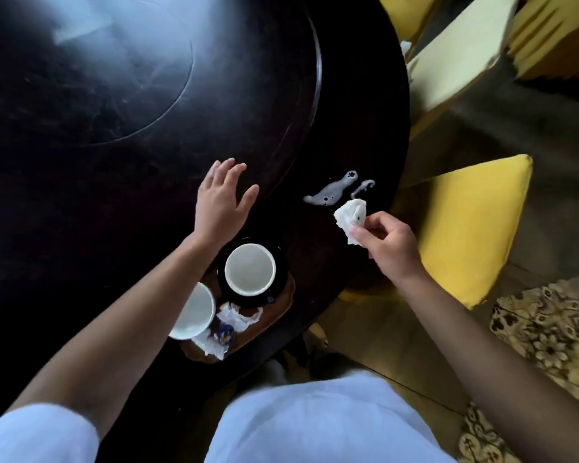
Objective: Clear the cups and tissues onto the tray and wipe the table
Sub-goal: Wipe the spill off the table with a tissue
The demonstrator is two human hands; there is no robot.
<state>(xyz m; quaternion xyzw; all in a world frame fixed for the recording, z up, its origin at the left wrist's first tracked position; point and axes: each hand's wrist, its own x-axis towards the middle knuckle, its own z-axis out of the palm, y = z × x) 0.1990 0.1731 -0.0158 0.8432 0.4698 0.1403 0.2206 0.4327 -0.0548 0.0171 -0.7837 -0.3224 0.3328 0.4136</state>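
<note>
clearing looks done; the wiping step is in hand. two white round ceramic cups sit on the brown wooden tray at the near edge of the dark round wooden desk, one of them on a black saucer, and crumpled white tissues with a blue-printed scrap lie on the tray beside them. right hand holds up a crumpled white tissue wad, pinched between thumb and curled fingers, just above the desk near its right edge. left hand hovers or rests flat on the desk beyond the cups, fingers straight and spread, holding nothing; contact with the surface cannot be told. a pale milky spill in two streaks lies on the desk just beyond the wad, not yet wiped. judgement: next move calls for lowering the wad onto the spill and dragging it inward, away from the rim, so the liquid is not pushed over the edge. the wad is small against the spill and may smear rather than soak. around: yellow cushioned chairs stand close by the right rim below the spill, a patterned rug on the floor. the tray and cups stay near the left forearm, a thing to mind when sweeping back.
</note>
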